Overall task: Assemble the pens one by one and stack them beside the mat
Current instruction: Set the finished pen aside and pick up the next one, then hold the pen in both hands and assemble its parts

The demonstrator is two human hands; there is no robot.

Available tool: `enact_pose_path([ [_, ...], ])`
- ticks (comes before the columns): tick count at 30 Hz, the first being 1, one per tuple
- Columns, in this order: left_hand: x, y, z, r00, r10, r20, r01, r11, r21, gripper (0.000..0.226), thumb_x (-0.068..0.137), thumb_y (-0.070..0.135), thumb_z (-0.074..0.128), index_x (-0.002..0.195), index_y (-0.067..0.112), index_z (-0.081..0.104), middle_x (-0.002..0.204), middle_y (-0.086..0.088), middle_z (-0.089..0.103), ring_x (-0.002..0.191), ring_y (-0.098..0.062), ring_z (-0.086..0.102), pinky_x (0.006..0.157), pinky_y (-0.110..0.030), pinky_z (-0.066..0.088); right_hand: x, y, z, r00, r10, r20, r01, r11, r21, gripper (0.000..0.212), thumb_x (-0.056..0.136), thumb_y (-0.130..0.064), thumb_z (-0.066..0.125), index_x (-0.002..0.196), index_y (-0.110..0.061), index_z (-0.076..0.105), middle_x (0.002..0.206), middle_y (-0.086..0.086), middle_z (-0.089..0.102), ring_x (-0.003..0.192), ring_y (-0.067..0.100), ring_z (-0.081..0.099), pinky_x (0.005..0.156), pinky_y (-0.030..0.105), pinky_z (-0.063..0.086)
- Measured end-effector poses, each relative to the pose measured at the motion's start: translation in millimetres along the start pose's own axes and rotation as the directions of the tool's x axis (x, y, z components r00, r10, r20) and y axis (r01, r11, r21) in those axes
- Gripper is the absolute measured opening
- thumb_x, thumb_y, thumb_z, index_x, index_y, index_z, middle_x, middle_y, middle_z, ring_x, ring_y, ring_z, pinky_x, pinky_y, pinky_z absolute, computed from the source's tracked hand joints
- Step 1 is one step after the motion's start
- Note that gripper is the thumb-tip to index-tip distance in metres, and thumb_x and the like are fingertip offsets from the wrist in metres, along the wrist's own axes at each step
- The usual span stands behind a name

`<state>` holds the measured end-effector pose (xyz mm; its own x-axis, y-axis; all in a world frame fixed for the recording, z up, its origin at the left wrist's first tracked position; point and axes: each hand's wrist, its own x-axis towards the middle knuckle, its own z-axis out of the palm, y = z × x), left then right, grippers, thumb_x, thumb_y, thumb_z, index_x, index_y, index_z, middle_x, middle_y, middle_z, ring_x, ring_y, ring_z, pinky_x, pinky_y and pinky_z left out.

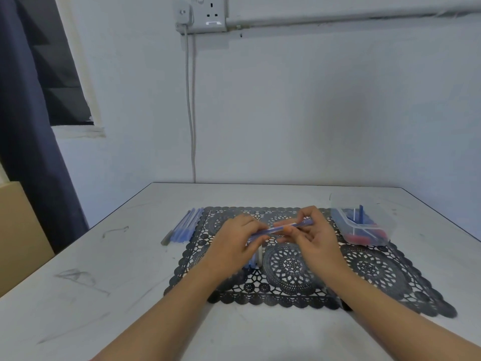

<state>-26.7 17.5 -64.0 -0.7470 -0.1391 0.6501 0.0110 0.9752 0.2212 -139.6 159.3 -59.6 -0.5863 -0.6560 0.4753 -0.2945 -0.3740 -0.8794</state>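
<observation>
While held over a black lace mat [286, 265], a blue pen [294, 225] lies slantwise between both hands. The left hand [234, 239] grips its lower end with curled fingers, and the right hand [313, 234] pinches its upper end. A row of blue pens [186, 226] lies on the white tabletop [104, 282], just beside the mat's left edge. A clear plastic container [387, 230] holding blue and red parts stands at the mat's far right corner.
</observation>
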Motion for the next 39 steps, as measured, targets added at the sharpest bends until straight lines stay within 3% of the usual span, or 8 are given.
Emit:
enact_pose_path([
  [5, -0.8, -2.5, 0.3, 0.999, -0.05, -0.017, 0.05, 0.999, 0.018, 0.016, 0.092, 0.019, 0.052, 0.101, 0.012, 0.063, 0.089, 0.004, 0.061, 0.08, -0.01, 0.051, 0.077, -0.028, 0.04, 0.5, 5.6, -5.9, 0.998, -0.039, 0.045, 0.05, 0.962, -0.27, 0.006, 0.091, -0.015, 0.053, 0.095, -0.019, 0.056, 0.09, 0.005, 0.067, 0.074, 0.029, 0.066, 0.06, 0.034, 0.056],
  [7, -0.2, -2.2, -1.0, 0.997, -0.072, -0.03, 0.072, 0.997, 0.021, 0.019, 0.093, 0.021, 0.05, 0.102, 0.011, 0.063, 0.089, 0.004, 0.06, 0.081, -0.009, 0.05, 0.078, -0.026, 0.039, 4.1, 11.0, -13.6, 0.995, -0.072, 0.074, 0.098, 0.876, -0.473, 0.011, 0.091, -0.03, 0.048, 0.099, -0.031, 0.056, 0.086, 0.0, 0.065, 0.068, 0.031, 0.061, 0.059, 0.044, 0.054],
  [10, 0.7, -3.2, -3.6, 0.995, -0.084, -0.048, 0.087, 0.995, 0.053, 0.023, 0.091, 0.031, 0.05, 0.097, 0.015, 0.065, 0.08, 0.009, 0.057, 0.075, -0.007, 0.049, 0.072, -0.026, 0.041, 10.6, 20.1, -26.8, 0.972, -0.117, 0.202, 0.228, 0.661, -0.715, 0.026, 0.095, -0.036, 0.042, 0.115, -0.025, 0.056, 0.097, -0.01, 0.063, 0.076, 0.007, 0.059, 0.071, 0.036, 0.052],
  [14, 1.1, -4.4, -5.7, 0.992, -0.089, -0.084, 0.098, 0.99, 0.105, 0.02, 0.089, 0.039, 0.057, 0.087, 0.021, 0.065, 0.069, 0.018, 0.046, 0.067, -0.004, 0.045, 0.068, -0.023, 0.034, 11.7, 19.8, -27.7, 0.951, -0.153, 0.269, 0.309, 0.524, -0.794, 0.037, 0.092, -0.038, 0.037, 0.114, -0.018, 0.06, 0.099, -0.007, 0.063, 0.084, 0.004, 0.054, 0.071, 0.03, 0.049],
  [21, 0.4, -5.6, -5.2, 0.991, -0.128, -0.047, 0.133, 0.982, 0.134, 0.029, 0.087, 0.049, 0.054, 0.068, 0.028, 0.05, 0.059, 0.017, 0.039, 0.058, -0.002, 0.037, 0.07, -0.025, 0.028, 12.6, 18.6, -26.8, 0.88, -0.37, 0.3, 0.42, 0.306, -0.854, 0.014, 0.081, -0.025, 0.06, 0.086, -0.016, 0.07, 0.069, -0.004, 0.066, 0.058, 0.015, 0.06, 0.049, 0.027, 0.052],
  [28, 0.2, -7.4, -2.9, 0.985, -0.175, -0.013, 0.175, 0.982, 0.07, 0.034, 0.088, 0.046, 0.055, 0.063, 0.028, 0.042, 0.05, 0.012, 0.037, 0.05, 0.001, 0.035, 0.072, -0.026, 0.029, 11.8, 10.6, -26.8, 0.831, -0.467, 0.302, 0.464, 0.283, -0.839, 0.034, 0.082, -0.034, 0.045, 0.082, -0.015, 0.073, 0.064, -0.003, 0.066, 0.053, 0.015, 0.059, 0.05, 0.025, 0.051],
  [35, 0.1, -9.4, -2.9, 0.98, -0.2, -0.023, 0.201, 0.971, 0.126, 0.032, 0.089, 0.05, 0.051, 0.066, 0.028, 0.047, 0.055, 0.013, 0.044, 0.055, 0.0, 0.038, 0.073, -0.026, 0.024, 7.8, 12.2, -23.7, 0.883, -0.362, 0.3, 0.447, 0.45, -0.773, 0.036, 0.088, -0.035, 0.043, 0.102, -0.016, 0.071, 0.081, -0.008, 0.069, 0.068, 0.004, 0.059, 0.059, 0.024, 0.054],
  [39, -0.3, -9.8, -4.1, 0.979, -0.204, -0.015, 0.204, 0.971, 0.129, 0.033, 0.089, 0.051, 0.05, 0.067, 0.026, 0.049, 0.058, 0.011, 0.048, 0.058, -0.006, 0.042, 0.073, -0.025, 0.024, 8.6, 12.5, -23.1, 0.87, -0.387, 0.305, 0.465, 0.442, -0.767, 0.033, 0.087, -0.031, 0.045, 0.102, -0.016, 0.071, 0.081, -0.007, 0.069, 0.068, 0.0, 0.056, 0.058, 0.023, 0.054],
])
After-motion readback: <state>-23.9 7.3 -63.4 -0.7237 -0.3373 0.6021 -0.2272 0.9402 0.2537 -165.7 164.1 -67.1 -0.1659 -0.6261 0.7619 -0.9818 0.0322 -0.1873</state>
